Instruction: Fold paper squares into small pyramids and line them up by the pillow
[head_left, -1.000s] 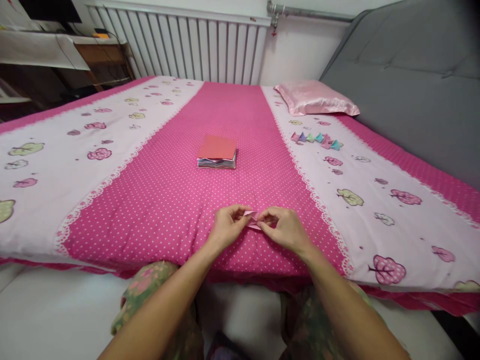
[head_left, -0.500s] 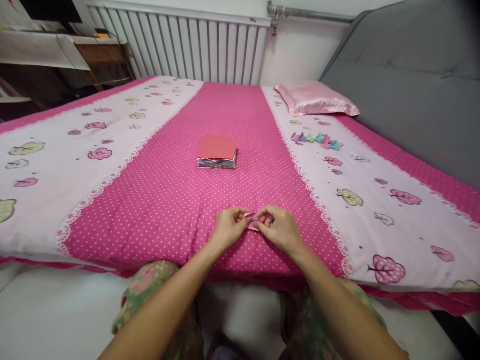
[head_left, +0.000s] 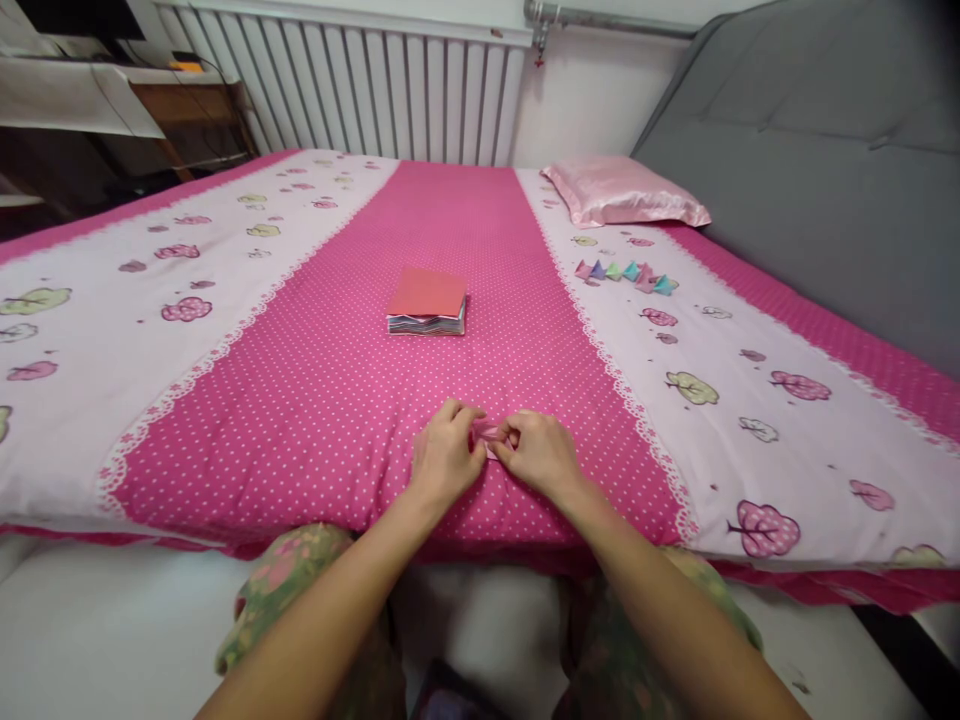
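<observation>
1. Your left hand (head_left: pixel 448 447) and right hand (head_left: pixel 538 447) pinch a small pink paper (head_left: pixel 487 432) between them, near the close edge of the bed (head_left: pixel 300 420).
2. Ahead of you, slightly left, lies a red-topped paper stack (head_left: pixel 427 292).
3. Farther right, a row of folded paper pieces (head_left: pixel 613 271) lies short of your satin pillow (head_left: pixel 622 190), beside the gray headboard (head_left: pixel 810 150).
4. Beyond the bed, a white radiator (head_left: pixel 360 85) lines your wall; a monitor (head_left: pixel 75 18) stands far left.

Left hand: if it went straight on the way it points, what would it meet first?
The paper that the left hand holds; just past it, probably the right hand, though depth is unclear.
</observation>
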